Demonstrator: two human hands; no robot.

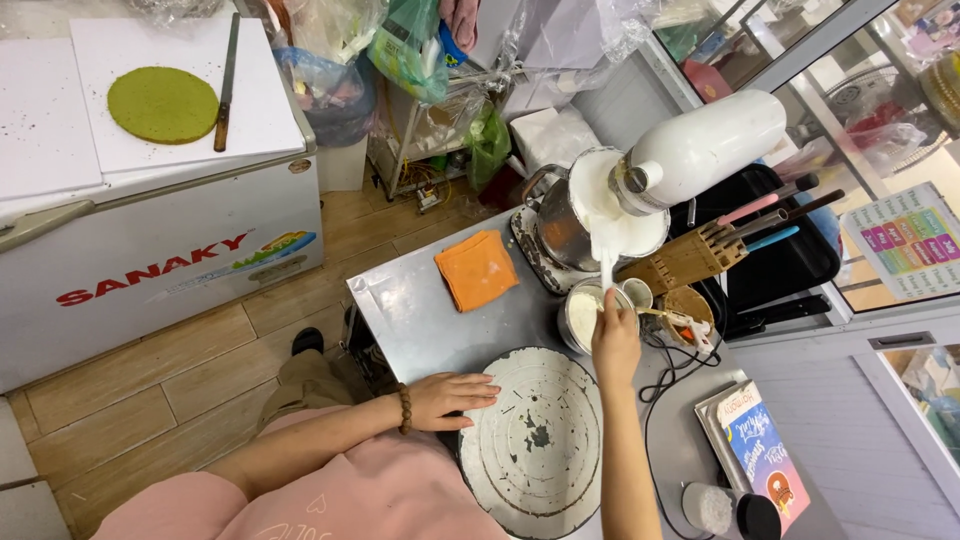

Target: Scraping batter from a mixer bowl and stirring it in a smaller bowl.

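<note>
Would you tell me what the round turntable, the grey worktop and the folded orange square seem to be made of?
The round turntable under the left hand looks like white-painted metal: matt coat chipped to dark patches. The grey worktop seems stainless steel, brushed with a soft sheen. The folded orange square appears to be soft cloth, matt with limp edges.

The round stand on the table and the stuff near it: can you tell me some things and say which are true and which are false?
1. The left hand rests at the edge of the round stand. True.
2. The right hand holds a white spatula over a bowl. True.
3. The folded cloth is blue. False: it is orange.
4. A green cake sits on the round stand. False: it lies on the freezer.
</note>
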